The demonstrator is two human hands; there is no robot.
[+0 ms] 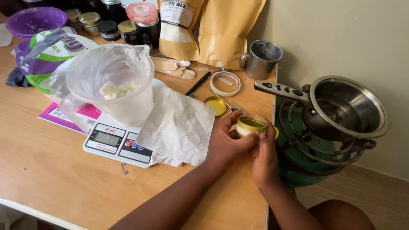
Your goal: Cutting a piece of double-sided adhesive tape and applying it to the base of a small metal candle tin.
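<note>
Tin (251, 126), small, gold and open-topped, sits at the table (51, 170) edge, held between both hands: left hand (225, 142) wraps its near side, right hand (263, 158) pinches its rim. It looks light, rigid and smooth; grip the side wall. Its lid (215, 105) lies beside a tissue (177, 125); scale (117, 142) and stove (311, 149) crowd close.

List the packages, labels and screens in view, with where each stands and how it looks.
Kraft-paper pouch with white label and clear window: back of table, upright, tan.
Plain kraft-paper pouch: beside it against the wall, tan, unlabelled side.
White, green and purple plastic bag: left, behind the jug, crumpled.
White kitchen scale's grey screen: table centre, rectangular, blank.
Small gold round tin: held by left hand and right hand.
</note>
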